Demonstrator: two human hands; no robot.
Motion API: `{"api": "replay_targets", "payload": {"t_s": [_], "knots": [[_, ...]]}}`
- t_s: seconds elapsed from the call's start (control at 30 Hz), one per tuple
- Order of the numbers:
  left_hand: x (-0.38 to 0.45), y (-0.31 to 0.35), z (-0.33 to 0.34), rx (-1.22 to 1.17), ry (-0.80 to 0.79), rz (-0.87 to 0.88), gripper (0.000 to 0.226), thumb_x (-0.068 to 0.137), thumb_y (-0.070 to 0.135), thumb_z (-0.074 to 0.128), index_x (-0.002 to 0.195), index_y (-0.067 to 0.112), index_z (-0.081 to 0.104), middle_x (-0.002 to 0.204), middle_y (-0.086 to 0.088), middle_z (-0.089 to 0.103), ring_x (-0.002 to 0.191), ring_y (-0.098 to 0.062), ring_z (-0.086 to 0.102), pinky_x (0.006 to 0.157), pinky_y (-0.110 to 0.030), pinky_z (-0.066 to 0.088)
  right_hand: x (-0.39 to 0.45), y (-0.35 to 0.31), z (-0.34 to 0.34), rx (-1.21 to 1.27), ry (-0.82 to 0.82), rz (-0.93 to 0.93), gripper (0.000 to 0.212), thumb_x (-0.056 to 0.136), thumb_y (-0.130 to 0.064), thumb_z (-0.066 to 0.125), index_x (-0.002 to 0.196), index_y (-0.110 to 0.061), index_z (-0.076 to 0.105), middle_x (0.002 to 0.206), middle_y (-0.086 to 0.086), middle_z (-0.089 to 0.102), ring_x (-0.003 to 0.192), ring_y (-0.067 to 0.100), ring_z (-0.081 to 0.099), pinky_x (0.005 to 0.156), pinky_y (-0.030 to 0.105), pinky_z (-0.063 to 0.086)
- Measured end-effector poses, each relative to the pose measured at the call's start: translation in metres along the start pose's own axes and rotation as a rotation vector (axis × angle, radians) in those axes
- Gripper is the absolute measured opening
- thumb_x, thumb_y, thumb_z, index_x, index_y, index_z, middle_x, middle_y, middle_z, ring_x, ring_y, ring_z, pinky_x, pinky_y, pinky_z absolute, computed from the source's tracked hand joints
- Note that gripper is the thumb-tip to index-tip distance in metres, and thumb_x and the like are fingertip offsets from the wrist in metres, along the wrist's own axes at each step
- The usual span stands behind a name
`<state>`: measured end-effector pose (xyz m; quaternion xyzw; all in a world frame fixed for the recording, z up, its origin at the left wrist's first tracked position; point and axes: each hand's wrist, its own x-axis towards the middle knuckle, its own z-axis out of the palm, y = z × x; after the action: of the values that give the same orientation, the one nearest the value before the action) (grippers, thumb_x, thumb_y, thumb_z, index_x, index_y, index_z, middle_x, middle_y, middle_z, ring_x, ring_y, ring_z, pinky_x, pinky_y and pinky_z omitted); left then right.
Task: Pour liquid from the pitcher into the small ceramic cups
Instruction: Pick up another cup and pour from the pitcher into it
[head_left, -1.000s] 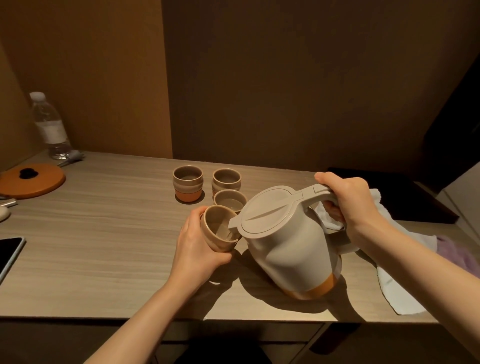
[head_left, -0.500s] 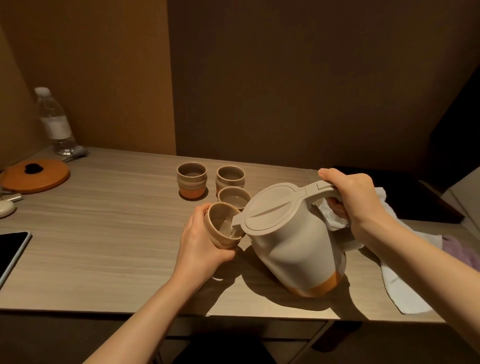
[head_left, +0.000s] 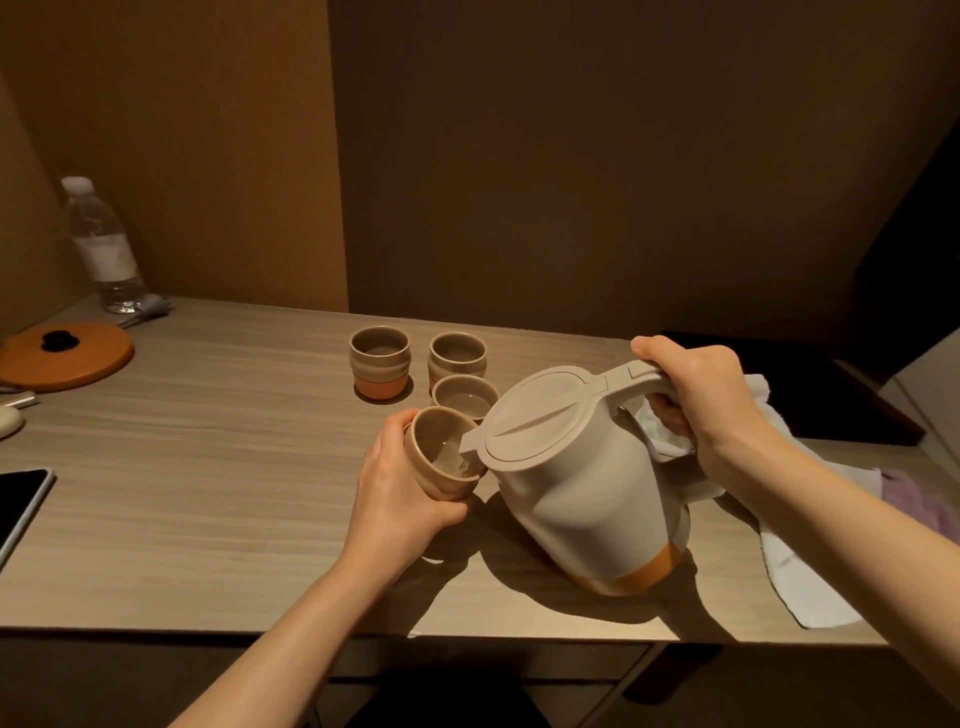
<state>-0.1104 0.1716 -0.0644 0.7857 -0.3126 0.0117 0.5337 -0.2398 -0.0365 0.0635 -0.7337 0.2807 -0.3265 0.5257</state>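
Note:
My right hand (head_left: 698, 402) grips the handle of a beige pitcher (head_left: 582, 483) with an orange base band, tilted left above the table. Its spout hangs over the rim of a small beige ceramic cup (head_left: 439, 457), which my left hand (head_left: 400, 493) holds tilted toward the spout, lifted off the table. A little clear liquid shows inside that cup. Three more cups stand behind: one at back left (head_left: 380, 362), one at back right (head_left: 457, 356), and a nearer one (head_left: 464, 397) holding liquid.
A white cloth (head_left: 800, 561) lies under my right forearm, with a dark tray (head_left: 831, 395) behind it. At the far left are a water bottle (head_left: 104, 249), an orange round lid (head_left: 65, 353) and a phone (head_left: 18, 501). The wooden table (head_left: 208, 467) ends just below my arms.
The pitcher and held cup stay together, the spout a bit deeper over the cup's rim. The view has shifted slightly; the other cups have not moved.

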Motion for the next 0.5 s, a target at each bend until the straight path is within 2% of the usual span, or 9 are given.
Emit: {"api": "replay_targets", "payload": {"t_s": [0.17,0.5], "knots": [[-0.0003,-0.0023,-0.0005,-0.002,-0.001,0.009,0.096,0.047,0.021,0.092,0.126,0.034,0.038,0.119,0.010,0.055,0.114,-0.012,0.051,0.092,-0.032,0.047,-0.0010,-0.0018,0.0021,0.016,-0.012,-0.013,0.054,0.084,-0.030,0.063,0.032,-0.019,0.051,0.034,-0.004,0.039,0.030,0.007,0.032,0.034,0.018,0.024],[-0.0016,-0.0054,-0.0013,-0.023,0.001,-0.004,0.095,0.045,0.019,0.090,0.122,0.039,0.038,0.117,0.013,0.055,0.112,-0.010,0.051,0.085,-0.020,0.042,-0.0021,-0.0047,0.0066,0.005,-0.013,-0.024,0.051,0.084,-0.027,0.063,0.036,-0.018,0.050,0.035,-0.005,0.039,0.030,0.005,0.033,0.034,0.017,0.026]]}}
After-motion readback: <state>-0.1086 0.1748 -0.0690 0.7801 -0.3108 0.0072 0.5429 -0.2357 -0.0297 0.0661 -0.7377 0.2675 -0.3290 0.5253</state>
